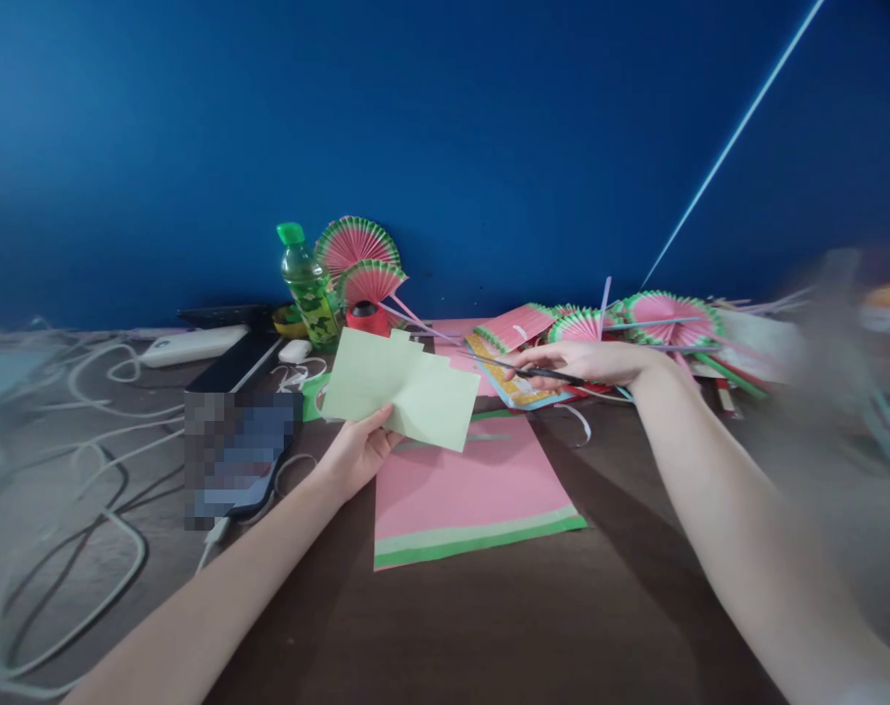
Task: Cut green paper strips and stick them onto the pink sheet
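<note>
My left hand (360, 452) pinches the lower edge of a pale green sheet of paper (407, 392), held up above the table and cut in steps along its top. To its right, my right hand (569, 362) is closed round a pair of dark-handled scissors (547, 373). The blades point left and lie close to the paper's upper right edge; whether they touch it I cannot tell. Below both hands a pink sheet (474, 490) with light and dark green strips along its front edge lies flat on the dark table (445, 627).
Pink and green folded paper fans (357, 250) lean by the blue wall, with more fans (672, 318) at the right. A green-capped bottle (304, 289) stands at the back left. A phone (250, 455) and white cables (121, 548) lie on the left.
</note>
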`<state>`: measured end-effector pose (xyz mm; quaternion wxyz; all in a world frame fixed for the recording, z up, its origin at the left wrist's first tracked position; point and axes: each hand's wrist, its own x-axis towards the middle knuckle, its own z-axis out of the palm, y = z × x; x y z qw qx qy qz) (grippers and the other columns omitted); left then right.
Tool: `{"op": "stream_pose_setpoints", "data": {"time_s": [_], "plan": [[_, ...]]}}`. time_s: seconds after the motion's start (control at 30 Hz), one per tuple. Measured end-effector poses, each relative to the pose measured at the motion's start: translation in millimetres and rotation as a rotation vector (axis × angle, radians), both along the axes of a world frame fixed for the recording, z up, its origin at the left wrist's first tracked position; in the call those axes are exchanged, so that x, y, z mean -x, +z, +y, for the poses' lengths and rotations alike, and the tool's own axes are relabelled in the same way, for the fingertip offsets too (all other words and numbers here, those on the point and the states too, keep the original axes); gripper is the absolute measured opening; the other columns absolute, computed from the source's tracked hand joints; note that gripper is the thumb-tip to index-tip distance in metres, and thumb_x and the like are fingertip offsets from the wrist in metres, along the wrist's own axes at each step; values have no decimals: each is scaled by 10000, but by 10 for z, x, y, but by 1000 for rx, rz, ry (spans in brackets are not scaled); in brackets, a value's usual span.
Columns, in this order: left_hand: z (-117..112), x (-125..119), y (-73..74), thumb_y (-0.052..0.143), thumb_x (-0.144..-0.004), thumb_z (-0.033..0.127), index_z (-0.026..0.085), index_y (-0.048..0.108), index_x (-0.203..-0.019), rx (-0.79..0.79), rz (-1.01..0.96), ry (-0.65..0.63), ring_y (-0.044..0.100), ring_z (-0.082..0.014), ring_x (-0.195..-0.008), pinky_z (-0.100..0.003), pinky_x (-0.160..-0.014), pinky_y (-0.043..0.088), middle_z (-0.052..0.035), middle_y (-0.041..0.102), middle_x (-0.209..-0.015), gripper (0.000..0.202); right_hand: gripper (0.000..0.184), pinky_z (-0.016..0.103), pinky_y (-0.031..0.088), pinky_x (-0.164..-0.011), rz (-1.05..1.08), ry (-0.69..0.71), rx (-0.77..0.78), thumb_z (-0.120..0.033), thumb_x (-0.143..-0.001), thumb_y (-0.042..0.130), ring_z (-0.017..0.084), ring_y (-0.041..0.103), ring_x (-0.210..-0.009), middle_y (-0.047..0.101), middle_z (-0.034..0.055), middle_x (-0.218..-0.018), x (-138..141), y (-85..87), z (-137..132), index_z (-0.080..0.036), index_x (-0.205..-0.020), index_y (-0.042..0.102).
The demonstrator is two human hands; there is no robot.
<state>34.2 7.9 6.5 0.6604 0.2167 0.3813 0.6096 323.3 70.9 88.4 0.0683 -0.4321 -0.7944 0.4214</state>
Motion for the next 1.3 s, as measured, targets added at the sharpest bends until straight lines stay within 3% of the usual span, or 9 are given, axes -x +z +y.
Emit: {"op": "stream_pose_setpoints", "data": {"time_s": [0.37,0.63,0.97,1.3], "plan": [[-14,1,-8,492,-792,21,193,503,-1214,-30,14,-29,630,-161,-951,-249,-845,515,-63,670,-1048,456,489,227,432,-707,37,64,28,-439,-708,620,184,559,-931,617,80,-1080,224,-126,21,-179,-1122,606],[-16,-1,-12,492,-790,21,182,500,-1219,-31,25,-43,644,-158,-907,-234,-789,533,-71,675,-1031,458,547,211,398,-527,104,35,87,-459,-685,634,71,490,-577,632,67,-946,283,-225,53,-173,-1149,582],[-24,-7,-6,500,-784,24,183,500,-1220,-38,38,-45,649,-158,-885,-234,-776,534,-70,673,-1034,465,502,188,397,-500,162,-23,150,-362,-667,663,47,466,-529,632,43,-891,362,-244,11,-177,-1129,599],[-17,-1,-19,496,-786,23,172,525,-1195,-34,38,-49,652,-153,-853,-227,-718,541,-72,678,-1019,436,404,196,387,-502,222,9,187,-319,-688,646,33,437,-497,590,16,-824,387,-269,11,-151,-1054,610]]}}
